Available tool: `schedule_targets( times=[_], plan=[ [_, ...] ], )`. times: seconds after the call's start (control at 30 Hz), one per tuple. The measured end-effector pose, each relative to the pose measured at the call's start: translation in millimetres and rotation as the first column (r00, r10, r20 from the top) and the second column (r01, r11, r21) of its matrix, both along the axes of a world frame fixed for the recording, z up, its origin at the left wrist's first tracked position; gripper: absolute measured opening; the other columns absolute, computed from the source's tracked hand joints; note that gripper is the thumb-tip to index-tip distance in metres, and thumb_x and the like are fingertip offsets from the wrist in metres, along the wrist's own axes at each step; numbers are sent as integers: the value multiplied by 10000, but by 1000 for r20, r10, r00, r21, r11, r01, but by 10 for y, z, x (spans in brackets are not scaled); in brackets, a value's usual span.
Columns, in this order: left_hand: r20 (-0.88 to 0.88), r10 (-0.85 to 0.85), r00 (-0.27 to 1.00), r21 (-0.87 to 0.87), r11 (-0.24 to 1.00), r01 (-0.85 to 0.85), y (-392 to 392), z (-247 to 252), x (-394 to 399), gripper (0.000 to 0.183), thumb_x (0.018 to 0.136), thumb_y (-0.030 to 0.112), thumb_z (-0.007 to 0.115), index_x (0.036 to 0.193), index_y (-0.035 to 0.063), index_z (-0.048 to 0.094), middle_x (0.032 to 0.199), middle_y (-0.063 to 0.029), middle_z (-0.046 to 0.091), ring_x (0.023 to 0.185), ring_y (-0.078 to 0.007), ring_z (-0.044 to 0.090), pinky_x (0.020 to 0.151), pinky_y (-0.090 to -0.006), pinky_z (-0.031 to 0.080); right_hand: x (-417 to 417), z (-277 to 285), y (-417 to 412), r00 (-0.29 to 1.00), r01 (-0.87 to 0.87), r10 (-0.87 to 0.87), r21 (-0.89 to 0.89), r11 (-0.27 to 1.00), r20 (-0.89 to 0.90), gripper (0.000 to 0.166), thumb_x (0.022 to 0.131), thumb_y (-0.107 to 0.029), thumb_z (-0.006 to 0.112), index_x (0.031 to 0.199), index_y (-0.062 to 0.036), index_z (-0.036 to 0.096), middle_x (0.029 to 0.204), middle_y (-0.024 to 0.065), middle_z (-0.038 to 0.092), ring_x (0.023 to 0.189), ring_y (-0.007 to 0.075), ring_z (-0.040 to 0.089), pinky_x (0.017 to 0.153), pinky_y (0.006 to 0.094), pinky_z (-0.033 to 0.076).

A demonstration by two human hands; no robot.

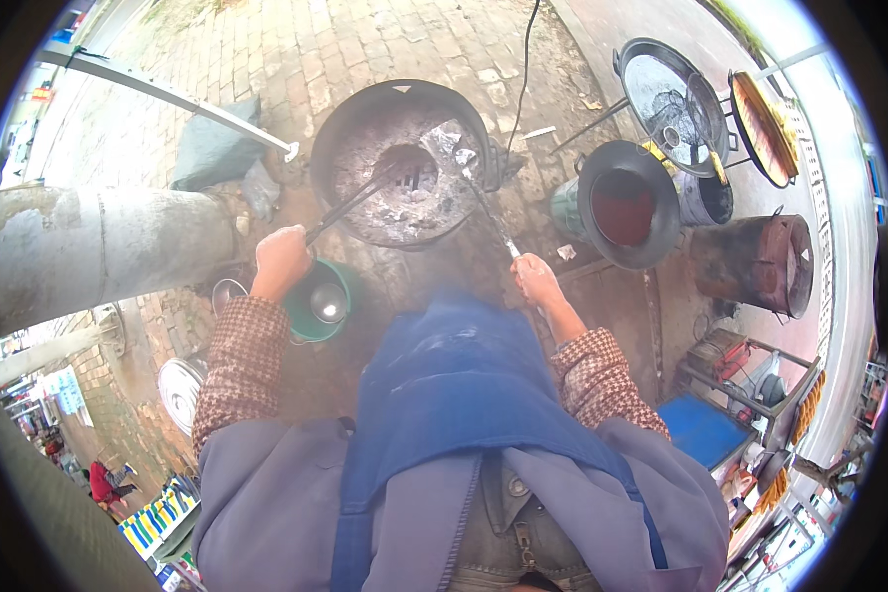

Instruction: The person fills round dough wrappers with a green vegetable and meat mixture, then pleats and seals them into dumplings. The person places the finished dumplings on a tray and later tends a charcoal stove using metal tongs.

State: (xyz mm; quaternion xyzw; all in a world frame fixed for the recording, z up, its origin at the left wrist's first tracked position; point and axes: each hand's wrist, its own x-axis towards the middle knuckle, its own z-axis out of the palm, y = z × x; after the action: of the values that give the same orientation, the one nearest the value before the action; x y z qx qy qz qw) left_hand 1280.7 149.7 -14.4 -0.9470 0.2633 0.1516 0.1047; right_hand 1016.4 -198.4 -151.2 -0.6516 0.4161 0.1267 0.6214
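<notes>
A round dark stove [327, 140] with ash inside stands on the brick ground before me. My left hand [281, 253] grips long dark metal tongs [351, 201], whose far ends reach into the stove's central hole, where a grate shows. My right hand [536, 280] is closed around the handle of a long thin metal tool [493, 214]; its far end, powdered with ash, is at the stove's right inner side, by pale lumps [444, 138]. Below my left hand stands a green bucket [346, 285] with a metal bowl or ladle [328, 303] in it.
At the right are a wok of dark red liquid [621, 207], a wok holding a strainer [647, 78], a rusty metal drum [747, 259] and a blue-topped stand [703, 429]. A thick pillar [103, 251], a metal pole [185, 100] and a grey bag [218, 148] are at the left.
</notes>
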Motion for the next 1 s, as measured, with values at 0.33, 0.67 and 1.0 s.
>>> schedule_targets(
  times=[0.33, 0.67, 1.0],
  plan=[
    [-15, -109, 994, 60, 992, 110, -636, -768, 400, 157, 787, 104, 611, 873, 63, 737, 903, -143, 715, 854, -317, 705, 709, -404, 556, 14, 76, 56, 1000, -19, 19, -54, 998, -7, 287, 954, -284, 479, 822, -58, 599, 627, 37, 548, 523, 132, 508, 498, 314, 409],
    [-93, 48, 994, -71, 996, -55, 28, -239, 160, 226, 809, 225, 624, 957, 71, 699, 953, -171, 694, 923, -353, 666, 795, -449, 528, 45, 100, 61, 998, 32, -32, 0, 999, -52, 278, 956, -290, 484, 825, -72, 597, 615, 19, 534, 491, 119, 495, 452, 302, 388],
    [-137, 127, 982, -267, 950, -160, 283, 697, -557, 285, 809, 182, 613, 1076, 87, 644, 964, -170, 676, 965, -347, 638, 831, -462, 493, 124, 150, 68, 999, 35, -32, 108, 993, -25, 272, 966, -319, 455, 834, -104, 557, 598, -17, 469, 440, 90, 418, 393, 283, 324]
  ],
)
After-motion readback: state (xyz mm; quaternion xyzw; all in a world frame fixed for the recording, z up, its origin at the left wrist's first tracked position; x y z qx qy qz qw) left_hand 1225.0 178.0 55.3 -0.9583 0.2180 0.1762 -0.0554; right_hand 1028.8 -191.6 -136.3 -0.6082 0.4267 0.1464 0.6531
